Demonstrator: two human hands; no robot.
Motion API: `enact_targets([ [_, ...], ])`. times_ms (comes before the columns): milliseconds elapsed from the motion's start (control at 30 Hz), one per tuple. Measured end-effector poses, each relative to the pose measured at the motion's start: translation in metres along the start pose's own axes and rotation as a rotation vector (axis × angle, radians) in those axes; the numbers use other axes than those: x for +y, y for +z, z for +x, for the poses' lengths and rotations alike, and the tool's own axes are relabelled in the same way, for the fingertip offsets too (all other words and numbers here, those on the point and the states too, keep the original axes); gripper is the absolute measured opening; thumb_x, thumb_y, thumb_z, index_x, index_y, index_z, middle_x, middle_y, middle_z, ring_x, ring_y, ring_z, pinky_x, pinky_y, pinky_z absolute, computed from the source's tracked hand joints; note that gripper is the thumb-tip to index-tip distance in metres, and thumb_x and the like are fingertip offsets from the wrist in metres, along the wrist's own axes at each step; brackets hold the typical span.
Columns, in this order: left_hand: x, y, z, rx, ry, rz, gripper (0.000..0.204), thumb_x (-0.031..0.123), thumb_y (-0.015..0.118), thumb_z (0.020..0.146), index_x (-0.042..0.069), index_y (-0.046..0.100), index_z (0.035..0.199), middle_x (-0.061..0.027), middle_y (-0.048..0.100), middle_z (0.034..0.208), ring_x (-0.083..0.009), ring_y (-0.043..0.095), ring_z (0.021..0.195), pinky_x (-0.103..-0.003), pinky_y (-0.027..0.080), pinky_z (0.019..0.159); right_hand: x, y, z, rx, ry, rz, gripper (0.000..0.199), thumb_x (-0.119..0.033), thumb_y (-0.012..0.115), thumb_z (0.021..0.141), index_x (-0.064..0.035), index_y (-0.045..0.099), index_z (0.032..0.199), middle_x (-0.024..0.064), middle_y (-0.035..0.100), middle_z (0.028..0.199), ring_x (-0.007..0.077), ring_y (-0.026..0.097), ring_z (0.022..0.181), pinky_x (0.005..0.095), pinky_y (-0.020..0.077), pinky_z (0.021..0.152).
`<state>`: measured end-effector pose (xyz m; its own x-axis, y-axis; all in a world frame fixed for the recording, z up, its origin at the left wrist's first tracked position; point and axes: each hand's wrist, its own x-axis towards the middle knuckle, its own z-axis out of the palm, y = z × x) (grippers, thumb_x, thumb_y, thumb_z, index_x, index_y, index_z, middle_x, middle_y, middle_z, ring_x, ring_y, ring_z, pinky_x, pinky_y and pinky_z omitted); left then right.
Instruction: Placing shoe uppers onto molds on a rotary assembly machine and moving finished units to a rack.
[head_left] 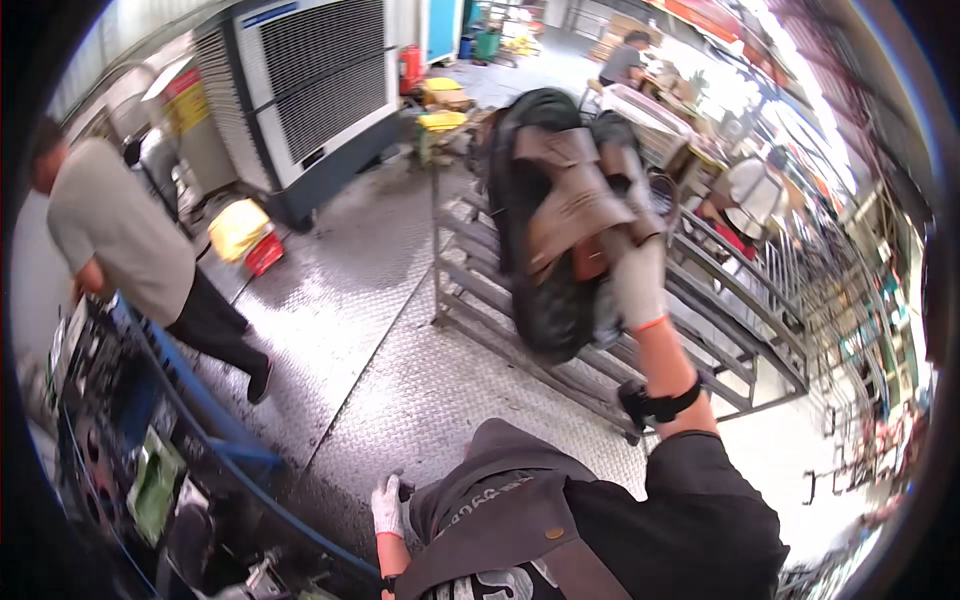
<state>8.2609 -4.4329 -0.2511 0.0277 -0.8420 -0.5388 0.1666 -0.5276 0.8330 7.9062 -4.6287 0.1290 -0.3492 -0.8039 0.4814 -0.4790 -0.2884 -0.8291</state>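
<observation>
My right hand [638, 280], in a white glove, is raised in front of me and closed on a pair of sandals. The nearer sandal [572, 205] has broad brown straps and a thick black sole. It is tilted up and smeared by motion. Behind it the second one [622, 150] shows only in part. My fingers are mostly hidden behind the straps. Down by my waist hangs my left hand [387, 508], also gloved in white, next to my dark apron [500, 490]. It is small and blurred, with a dark patch at its fingers, so its grip is unclear.
A metal slatted rack [700, 315] stands behind the sandals. On the left, a person [130, 230] leans over machinery with a blue frame [235, 455]. A large air cooler [325, 90] and a yellow-covered red box [245, 235] stand farther off. Another person [625, 62] sits at the back.
</observation>
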Motion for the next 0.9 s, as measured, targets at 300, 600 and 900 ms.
enact_targets([
  [300,0.062,0.089,0.046,-0.239,0.057,0.270,0.033,0.027,0.048,0.094,0.002,0.062,0.110,-0.0091,0.067,0.078,-0.0142,0.061,0.068,-0.028,0.048,0.064,0.115,-0.241,0.114,0.259,0.161,-0.623,0.028,-0.023,0.061,0.083,0.0029,0.062,0.095,0.0122,0.066,0.081,0.0202,0.062,0.075,0.0318,0.0480,0.072],
  [600,0.019,-0.002,0.061,0.411,0.081,0.314,0.042,0.041,0.043,0.091,0.005,0.064,0.096,-0.0212,0.066,0.085,-0.0370,0.063,0.085,-0.045,0.047,0.079,0.262,-0.277,0.131,-0.221,0.363,-1.386,0.030,-0.029,0.059,0.087,-0.0003,0.067,0.093,0.0052,0.063,0.072,0.0146,0.056,0.060,0.0314,0.0441,0.054],
  [900,-0.034,-0.152,0.006,1.270,0.184,0.528,0.025,0.025,0.053,0.088,0.016,0.060,0.110,-0.0123,0.063,0.110,-0.0339,0.061,0.096,-0.044,0.048,0.085,0.141,-0.138,0.088,-0.267,0.326,-1.243,0.028,-0.028,0.056,0.091,-0.0022,0.065,0.094,0.0039,0.060,0.069,0.0127,0.053,0.056,0.0292,0.0420,0.050],
])
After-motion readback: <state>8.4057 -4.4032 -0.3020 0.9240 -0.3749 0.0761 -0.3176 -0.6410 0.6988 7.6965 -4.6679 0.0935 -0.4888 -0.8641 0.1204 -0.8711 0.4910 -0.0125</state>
